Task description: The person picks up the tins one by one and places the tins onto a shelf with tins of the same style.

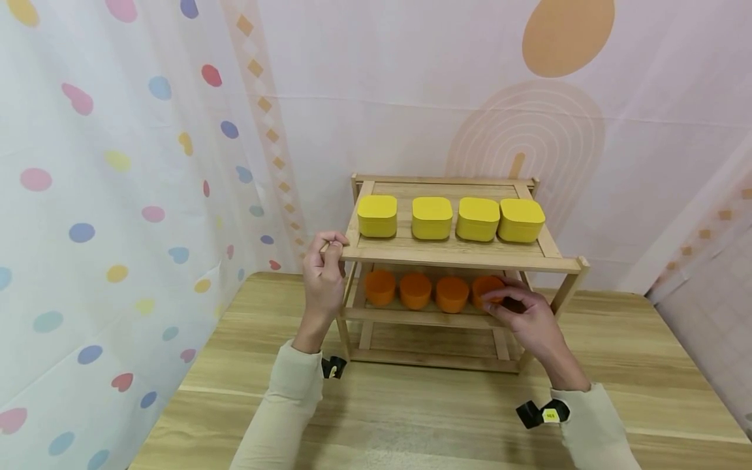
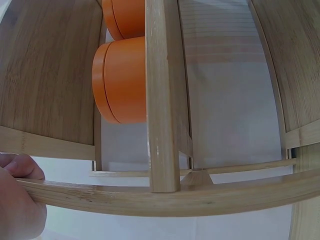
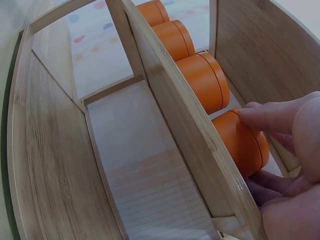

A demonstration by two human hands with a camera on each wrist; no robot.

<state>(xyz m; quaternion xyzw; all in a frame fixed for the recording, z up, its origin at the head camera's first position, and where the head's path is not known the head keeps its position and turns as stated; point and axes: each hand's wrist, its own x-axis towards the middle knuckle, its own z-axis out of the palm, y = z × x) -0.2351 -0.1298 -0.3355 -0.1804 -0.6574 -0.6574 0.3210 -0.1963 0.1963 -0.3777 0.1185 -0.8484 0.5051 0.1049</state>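
Note:
A wooden three-tier rack (image 1: 458,260) stands on the table. My left hand (image 1: 325,281) grips its top shelf at the front left corner; in the left wrist view, the left hand (image 2: 20,200) shows with its fingers curled over the wood. On the middle shelf sits a row of round orange tins with lids. The rightmost orange tin (image 3: 240,142) is held by my right hand (image 1: 531,320), thumb and fingers on either side of it. Beside it stands another orange tin (image 1: 452,295). Along the top shelf are several yellow rounded-square tins, one at the left end (image 1: 378,219).
The bottom shelf (image 1: 435,341) shows bare boards. Wood-grain table top (image 1: 411,418) extends in front and to both sides. Patterned curtains (image 1: 376,130) hang close behind the rack and on the left.

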